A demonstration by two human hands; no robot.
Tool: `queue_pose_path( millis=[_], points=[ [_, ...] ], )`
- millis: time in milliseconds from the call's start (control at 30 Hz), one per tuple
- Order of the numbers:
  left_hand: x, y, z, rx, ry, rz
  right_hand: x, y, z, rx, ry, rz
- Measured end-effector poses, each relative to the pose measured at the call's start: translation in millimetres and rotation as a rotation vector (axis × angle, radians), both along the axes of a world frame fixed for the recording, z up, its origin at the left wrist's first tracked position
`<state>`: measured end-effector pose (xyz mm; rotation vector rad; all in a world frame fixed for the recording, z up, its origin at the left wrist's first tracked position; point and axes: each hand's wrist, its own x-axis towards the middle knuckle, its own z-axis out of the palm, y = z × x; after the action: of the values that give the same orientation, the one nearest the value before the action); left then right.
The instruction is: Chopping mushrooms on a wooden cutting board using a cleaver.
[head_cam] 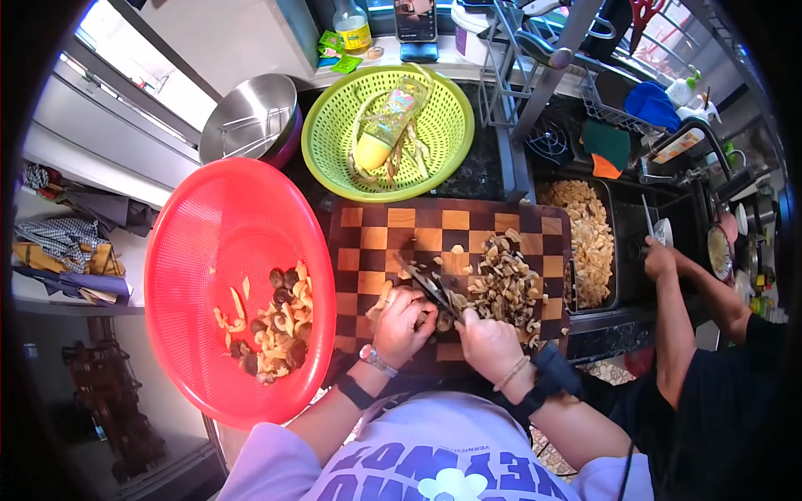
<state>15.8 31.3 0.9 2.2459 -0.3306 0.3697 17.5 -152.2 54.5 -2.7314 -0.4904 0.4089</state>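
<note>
On a checkered wooden cutting board (402, 218), my left hand (401, 325) presses down on mushroom pieces (443, 322) with its fingers curled. My right hand (492, 351) grips a kitchen knife (432, 289) by its handle, which the hand mostly hides. The dark blade slants up and left, close beside my left fingertips. A heap of chopped mushrooms (504, 288) covers the right part of the board. To the left, a large red plastic colander (219, 200) stands tilted, with whole dark mushrooms and pale strips (285, 332) inside.
Behind the board is a green colander (319, 150) holding a bottle (395, 122). A steel bowl (250, 100) stands at back left. Right of the board, a tray of chopped pale food (583, 238) adjoins the sink (633, 206), where another person's hands (661, 260) hold a knife.
</note>
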Motion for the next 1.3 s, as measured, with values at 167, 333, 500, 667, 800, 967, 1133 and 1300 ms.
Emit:
queue_pose_path(
  millis=[167,333,500,667,800,967,1133,1300],
  points=[
    [-6.7,4.0,-1.5,-0.04,-0.019,0.03,-9.9,-18.4,35.9,-0.016,0.105,0.035],
    [-6.4,6.0,-2.9,-0.017,0.001,-0.012,-21.3,-15.9,27.6,-0.081,0.133,0.051],
    [-1.3,4.2,-1.2,-0.017,-0.003,-0.033,-12.4,-7.9,-2.0,0.005,0.035,-0.005],
    [-8.7,9.9,-6.2,-0.017,-0.043,-0.022,-16.3,-16.5,36.0,-0.029,0.116,0.037],
    [-10.6,9.5,-5.7,-0.008,-0.04,-0.034,-27.3,-15.5,31.2,-0.063,0.08,0.067],
    [-12.1,6.1,-6.5,-0.016,-0.006,-0.056,-24.4,3.5,-1.5,-0.008,-0.017,-0.04],
    [-11.7,9.5,-4.5,-0.019,-0.07,-0.031,-21.0,-11.1,18.5,0.045,0.07,-0.015],
    [-9.6,7.7,-4.8,-0.024,-0.061,-0.059,-31.5,-10.0,22.5,-0.021,0.1,0.03]
  ],
)
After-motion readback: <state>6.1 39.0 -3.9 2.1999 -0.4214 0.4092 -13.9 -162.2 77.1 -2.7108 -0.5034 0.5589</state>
